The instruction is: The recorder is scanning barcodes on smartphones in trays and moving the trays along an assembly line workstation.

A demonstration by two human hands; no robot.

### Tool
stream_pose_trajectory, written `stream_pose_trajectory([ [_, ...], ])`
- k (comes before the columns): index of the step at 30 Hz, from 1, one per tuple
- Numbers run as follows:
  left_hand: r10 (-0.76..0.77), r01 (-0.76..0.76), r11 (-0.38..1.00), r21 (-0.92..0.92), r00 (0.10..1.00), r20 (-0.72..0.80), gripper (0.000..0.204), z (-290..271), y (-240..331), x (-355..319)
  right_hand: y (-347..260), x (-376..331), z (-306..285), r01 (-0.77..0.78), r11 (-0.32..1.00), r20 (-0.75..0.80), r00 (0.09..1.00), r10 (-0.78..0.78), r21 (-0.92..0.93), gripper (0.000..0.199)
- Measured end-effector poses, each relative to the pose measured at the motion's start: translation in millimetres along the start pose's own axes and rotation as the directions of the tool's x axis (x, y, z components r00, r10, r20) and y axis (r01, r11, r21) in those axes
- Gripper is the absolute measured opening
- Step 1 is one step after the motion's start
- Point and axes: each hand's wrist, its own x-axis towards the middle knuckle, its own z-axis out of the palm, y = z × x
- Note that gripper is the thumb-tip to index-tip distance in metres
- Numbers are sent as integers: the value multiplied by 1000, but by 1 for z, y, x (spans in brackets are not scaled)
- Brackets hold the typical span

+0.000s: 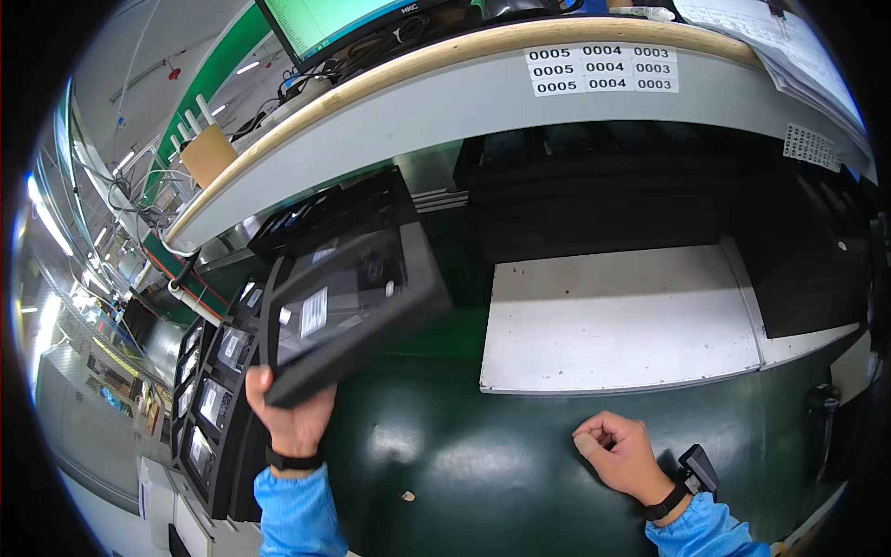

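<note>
Taking the white panel (617, 325) as my mark, I have two blue sleeves (299, 511) coming in on its near side. Straight out from its near edge, the right hand (626, 455) hangs above the green tabletop (520, 501), fingers curled in and thumb pressed against them; I cannot tell whether anything is inside the curl. A black wristband carries a dark device (698, 471) there. A small pale scrap (408, 497) lies nearer me than the panel, off to its left.

Left of the panel, my left hand (292, 418) pinches the near corner of a black tray (371, 343), thumb on the rim, other fingers partly hidden beneath. The tray is tilted, and clear-wrapped contents with a white label (314, 312) show inside it. Further left of the panel stand stacked dark trays (225, 464) with filled compartments.

Beyond the panel rises a black block (603, 204); above and past that run a pale-fronted shelf (445, 121), papers (789, 46) and a monitor (343, 28).
</note>
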Motion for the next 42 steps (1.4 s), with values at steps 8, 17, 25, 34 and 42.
stream_pose_trajectory([
  [8, 75, -78, 997, -6, 981, -180, 93, -75, 30, -214, 3, 5, 5, 21, 1000, -2, 1000, -21, 8, 8],
  [17, -238, 222, 971, -86, 908, -344, 98, -95, 29, -324, -5, 7, -6, 42, 954, 11, 999, -48, 298, 48],
  [25, -787, 804, 588, 87, 594, -167, 107, -48, 4, -194, -22, 0, -47, 149, 770, -299, 953, 57, 620, 60],
  [34, -381, 442, 817, 371, 896, -229, 27, -60, -43, -59, 19, -87, -106, 124, 982, -667, 745, 1, 141, 15],
  [42, -22, 171, 719, 674, 975, -223, 47, -57, -78, -48, 33, -102, -89, -8, 979, -667, 733, -134, -206, 18],
])
